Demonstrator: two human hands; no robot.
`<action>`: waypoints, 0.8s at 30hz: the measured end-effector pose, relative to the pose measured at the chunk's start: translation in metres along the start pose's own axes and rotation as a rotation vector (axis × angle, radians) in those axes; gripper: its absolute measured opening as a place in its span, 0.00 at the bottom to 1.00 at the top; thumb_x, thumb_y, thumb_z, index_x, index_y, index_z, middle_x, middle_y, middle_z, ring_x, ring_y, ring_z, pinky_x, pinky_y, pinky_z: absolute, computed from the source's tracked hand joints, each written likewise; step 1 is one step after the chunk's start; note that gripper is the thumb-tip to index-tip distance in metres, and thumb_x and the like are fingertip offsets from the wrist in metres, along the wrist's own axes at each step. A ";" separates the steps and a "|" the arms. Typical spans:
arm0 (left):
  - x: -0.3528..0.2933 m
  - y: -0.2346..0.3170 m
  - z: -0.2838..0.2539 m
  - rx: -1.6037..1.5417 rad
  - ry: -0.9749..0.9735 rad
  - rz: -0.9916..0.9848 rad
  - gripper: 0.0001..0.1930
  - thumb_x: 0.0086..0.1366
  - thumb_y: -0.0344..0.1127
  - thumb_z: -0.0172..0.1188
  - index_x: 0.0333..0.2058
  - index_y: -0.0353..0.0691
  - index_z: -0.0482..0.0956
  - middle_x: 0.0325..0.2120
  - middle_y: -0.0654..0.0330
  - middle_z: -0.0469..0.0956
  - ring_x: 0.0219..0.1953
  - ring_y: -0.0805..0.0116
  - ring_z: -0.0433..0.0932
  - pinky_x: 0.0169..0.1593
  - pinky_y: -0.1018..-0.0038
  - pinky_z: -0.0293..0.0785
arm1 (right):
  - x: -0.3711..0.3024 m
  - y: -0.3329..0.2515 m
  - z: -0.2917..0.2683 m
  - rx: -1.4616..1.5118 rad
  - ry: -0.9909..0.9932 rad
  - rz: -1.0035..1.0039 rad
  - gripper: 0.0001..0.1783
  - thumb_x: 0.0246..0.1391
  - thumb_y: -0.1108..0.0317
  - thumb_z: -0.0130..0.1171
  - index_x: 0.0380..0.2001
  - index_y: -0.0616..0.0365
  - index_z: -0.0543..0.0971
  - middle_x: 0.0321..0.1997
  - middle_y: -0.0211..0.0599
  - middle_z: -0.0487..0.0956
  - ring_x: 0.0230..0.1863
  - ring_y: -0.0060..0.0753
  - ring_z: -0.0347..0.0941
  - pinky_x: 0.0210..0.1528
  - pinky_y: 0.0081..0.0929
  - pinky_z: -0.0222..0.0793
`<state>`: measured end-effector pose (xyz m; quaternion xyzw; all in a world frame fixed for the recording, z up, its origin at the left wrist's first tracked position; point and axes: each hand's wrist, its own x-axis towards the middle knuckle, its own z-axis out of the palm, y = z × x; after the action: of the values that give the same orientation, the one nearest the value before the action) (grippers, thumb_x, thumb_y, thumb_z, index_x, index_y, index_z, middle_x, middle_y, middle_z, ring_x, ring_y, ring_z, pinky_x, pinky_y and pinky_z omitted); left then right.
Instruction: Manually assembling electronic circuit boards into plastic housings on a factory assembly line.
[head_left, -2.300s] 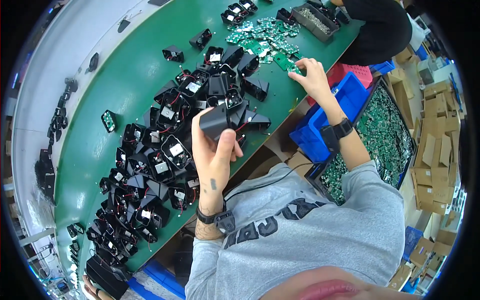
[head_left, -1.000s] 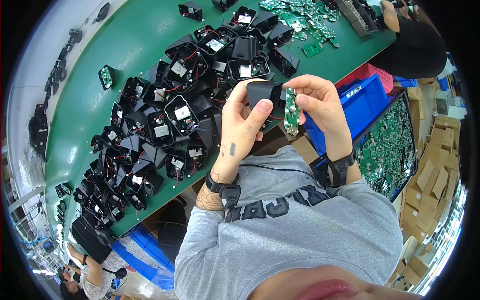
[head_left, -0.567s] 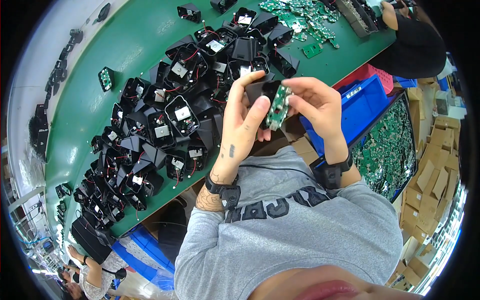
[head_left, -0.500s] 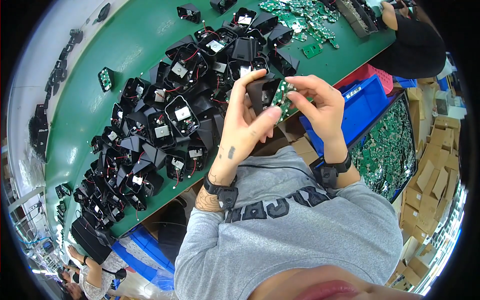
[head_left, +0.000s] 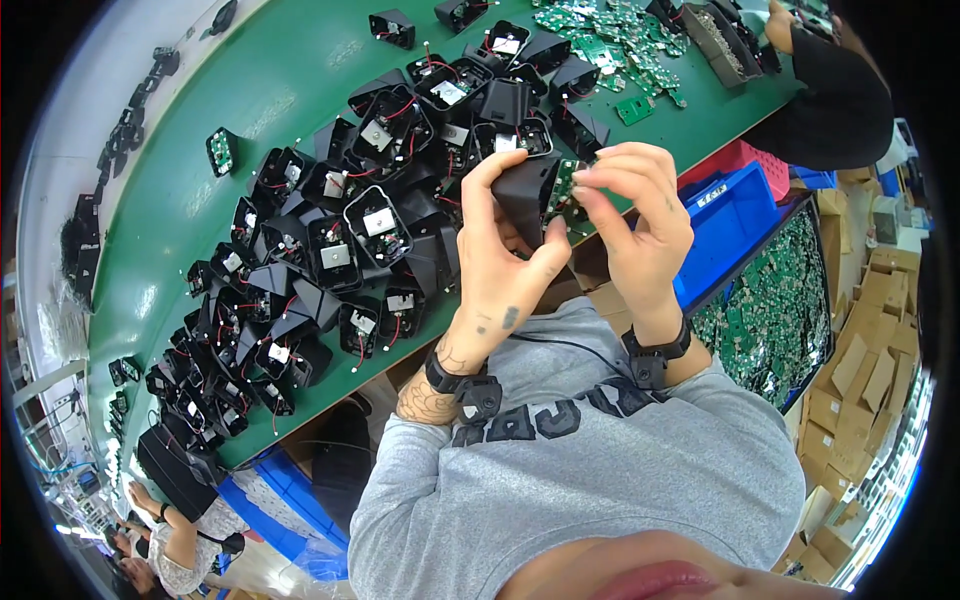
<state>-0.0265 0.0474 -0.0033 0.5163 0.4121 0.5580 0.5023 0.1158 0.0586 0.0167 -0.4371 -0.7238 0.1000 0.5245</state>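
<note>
My left hand (head_left: 500, 240) is wrapped round a black plastic housing (head_left: 522, 192), thumb at the lower edge of its opening. A green circuit board (head_left: 563, 188) with small components sits at that opening, facing right and tilted. My right hand (head_left: 635, 210) pinches at the board's right side with thumb and fingertips; the exact contact point is small and partly hidden. Just left of my hands lies a heap of similar black housings (head_left: 490, 100), many showing silvery metal blocks and red wires inside.
Loose green boards (head_left: 625, 50) lie at the far end of the green table (head_left: 290, 95). To my right are a blue bin (head_left: 735, 225) and a tray of circuit boards (head_left: 765, 310). Cardboard boxes (head_left: 850, 370) stand beyond. Other people work at far right and lower left.
The board now sits more edge-on against the housing's opening. My left thumb has slid down off the board's face to the lower edge. My right fingers have drawn closer together.
</note>
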 end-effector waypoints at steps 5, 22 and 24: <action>0.000 -0.007 0.001 0.058 0.139 0.170 0.32 0.51 0.21 0.60 0.55 0.37 0.58 0.43 0.55 0.69 0.39 0.71 0.76 0.37 0.79 0.77 | -0.015 -0.003 0.007 0.276 -0.004 0.187 0.05 0.50 0.79 0.58 0.32 0.63 0.77 0.38 0.37 0.76 0.43 0.33 0.71 0.47 0.26 0.64; 0.003 -0.029 -0.008 0.246 0.177 0.682 0.33 0.48 0.19 0.62 0.52 0.36 0.56 0.41 0.47 0.71 0.39 0.60 0.75 0.43 0.69 0.74 | -0.013 -0.020 0.020 1.124 0.005 0.804 0.14 0.49 0.83 0.57 0.33 0.56 0.64 0.31 0.33 0.76 0.37 0.23 0.73 0.42 0.20 0.68; 0.004 -0.029 -0.010 0.271 0.120 0.711 0.33 0.49 0.17 0.60 0.52 0.36 0.54 0.40 0.47 0.71 0.38 0.63 0.75 0.44 0.71 0.73 | -0.013 -0.020 0.019 1.147 0.013 0.798 0.14 0.48 0.83 0.57 0.33 0.56 0.65 0.31 0.31 0.75 0.36 0.23 0.73 0.42 0.20 0.67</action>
<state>-0.0318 0.0561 -0.0326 0.6552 0.3061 0.6669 0.1798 0.0897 0.0428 0.0116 -0.3242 -0.3377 0.6488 0.5999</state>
